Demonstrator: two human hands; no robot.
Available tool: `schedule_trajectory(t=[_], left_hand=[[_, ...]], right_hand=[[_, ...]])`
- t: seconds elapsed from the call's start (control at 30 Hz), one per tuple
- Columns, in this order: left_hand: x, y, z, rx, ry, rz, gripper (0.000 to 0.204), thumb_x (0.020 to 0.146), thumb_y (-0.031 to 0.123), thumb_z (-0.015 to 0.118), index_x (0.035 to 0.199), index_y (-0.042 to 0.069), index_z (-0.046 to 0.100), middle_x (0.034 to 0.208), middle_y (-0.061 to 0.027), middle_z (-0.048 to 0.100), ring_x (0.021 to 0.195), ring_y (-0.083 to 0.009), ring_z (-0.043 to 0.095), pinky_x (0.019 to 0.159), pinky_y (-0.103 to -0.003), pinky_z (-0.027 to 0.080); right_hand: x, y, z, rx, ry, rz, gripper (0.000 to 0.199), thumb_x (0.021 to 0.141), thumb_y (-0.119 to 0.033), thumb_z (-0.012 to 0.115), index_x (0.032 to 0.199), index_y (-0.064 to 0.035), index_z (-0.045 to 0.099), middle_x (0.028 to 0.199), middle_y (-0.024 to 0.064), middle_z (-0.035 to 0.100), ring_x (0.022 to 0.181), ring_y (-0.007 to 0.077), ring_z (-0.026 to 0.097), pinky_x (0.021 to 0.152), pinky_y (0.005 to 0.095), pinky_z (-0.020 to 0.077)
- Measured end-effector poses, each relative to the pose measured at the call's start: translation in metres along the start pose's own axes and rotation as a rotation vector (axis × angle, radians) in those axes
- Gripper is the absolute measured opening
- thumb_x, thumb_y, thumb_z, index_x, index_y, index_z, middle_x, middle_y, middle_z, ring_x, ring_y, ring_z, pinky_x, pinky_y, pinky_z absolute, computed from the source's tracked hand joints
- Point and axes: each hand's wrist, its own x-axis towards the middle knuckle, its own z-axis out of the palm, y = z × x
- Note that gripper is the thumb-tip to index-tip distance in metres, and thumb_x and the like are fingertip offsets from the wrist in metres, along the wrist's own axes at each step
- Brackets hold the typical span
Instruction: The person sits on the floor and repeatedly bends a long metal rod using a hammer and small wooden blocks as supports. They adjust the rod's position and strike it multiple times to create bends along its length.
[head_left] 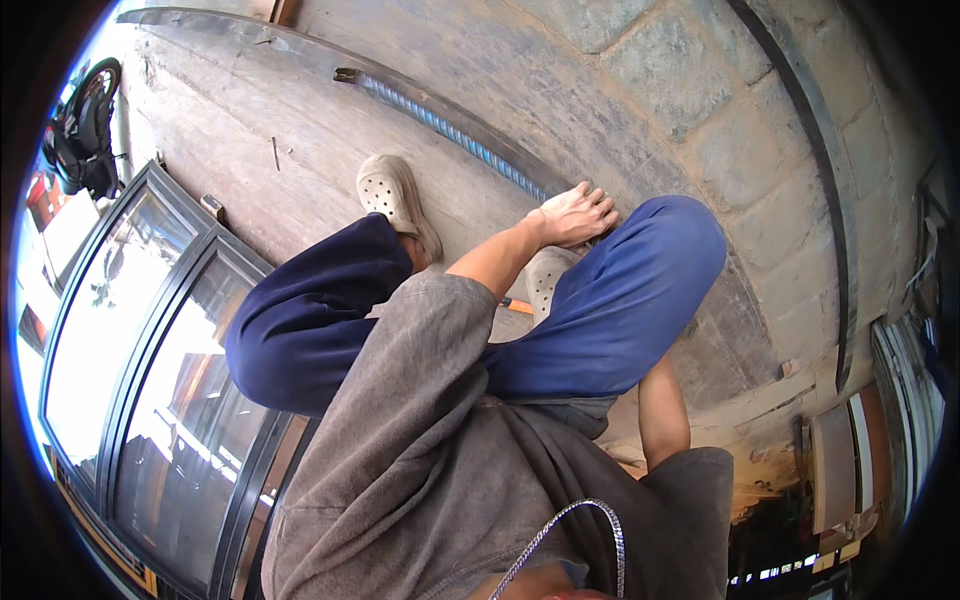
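One left hand, one blue rod, two clogs

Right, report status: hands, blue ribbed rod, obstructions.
Left hand by near end of blue ribbed rod, grip unclear. Rod's far end uncovered. Right hand hidden; right leg blocks view.

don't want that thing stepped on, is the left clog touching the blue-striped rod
Apart: the head view shows bare floor between the left clog and the blue-striped rod along its near side.
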Motion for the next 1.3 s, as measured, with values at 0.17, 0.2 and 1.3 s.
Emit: schedule_trajectory(t=[0.17, 0.2, 1.3], left_hand=[[0.008, 0.005, 0.006, 0.094, 0.057, 0.024, 0.027, 0.088, 0.027, 0.053, 0.107, 0.007, 0.055, 0.105, -0.0095, 0.058, 0.100, -0.0229, 0.056, 0.080, -0.036, 0.042], [0.009, 0.003, 0.009, 0.051, 0.112, 0.025, 0.030, 0.085, 0.030, 0.057, 0.105, 0.008, 0.054, 0.102, -0.0088, 0.057, 0.098, -0.0221, 0.055, 0.079, -0.036, 0.042], [-0.003, 0.008, 0.003, -0.005, -0.029, -0.014, 0.074, 0.069, 0.063, 0.069, 0.113, 0.005, 0.056, 0.117, -0.0150, 0.058, 0.111, -0.0303, 0.055, 0.092, -0.044, 0.043]], right_hand=[[0.001, 0.006, 0.001, -0.016, 0.046, 0.002, 0.048, 0.085, -0.037, 0.062, 0.124, -0.0120, 0.050, 0.121, 0.0117, 0.054, 0.113, 0.0307, 0.051, 0.101, 0.0514, 0.0333], [0.000, 0.006, 0.000, -0.024, 0.052, 0.007, 0.048, 0.085, -0.037, 0.062, 0.123, -0.0119, 0.050, 0.121, 0.0117, 0.054, 0.113, 0.0307, 0.051, 0.101, 0.0514, 0.0335], [0.005, -0.002, 0.032, -0.044, 0.170, -0.054, 0.041, 0.086, -0.038, 0.061, 0.114, -0.0081, 0.055, 0.112, 0.0125, 0.057, 0.104, 0.0319, 0.056, 0.094, 0.0497, 0.0389]])
